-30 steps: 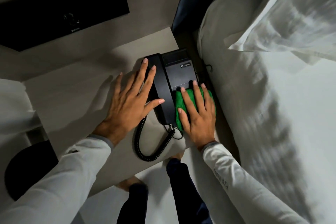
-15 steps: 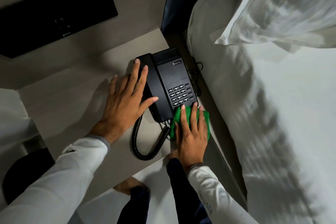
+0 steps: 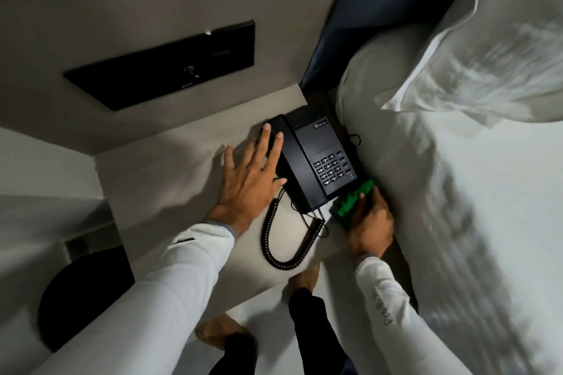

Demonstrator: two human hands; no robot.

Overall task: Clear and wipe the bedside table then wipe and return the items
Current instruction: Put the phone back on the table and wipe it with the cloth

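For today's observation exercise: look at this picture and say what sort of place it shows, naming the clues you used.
Probably a hotel bedroom. A black desk phone with a keypad stands on a bedside table, right beside a bed made up in white linen with a pillow. A dark panel is fixed to the wall above.

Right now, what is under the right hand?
A bunched green cloth lies under the right hand, at the phone's near right corner on the bedside table. The hand covers part of the cloth and the table edge beneath it.
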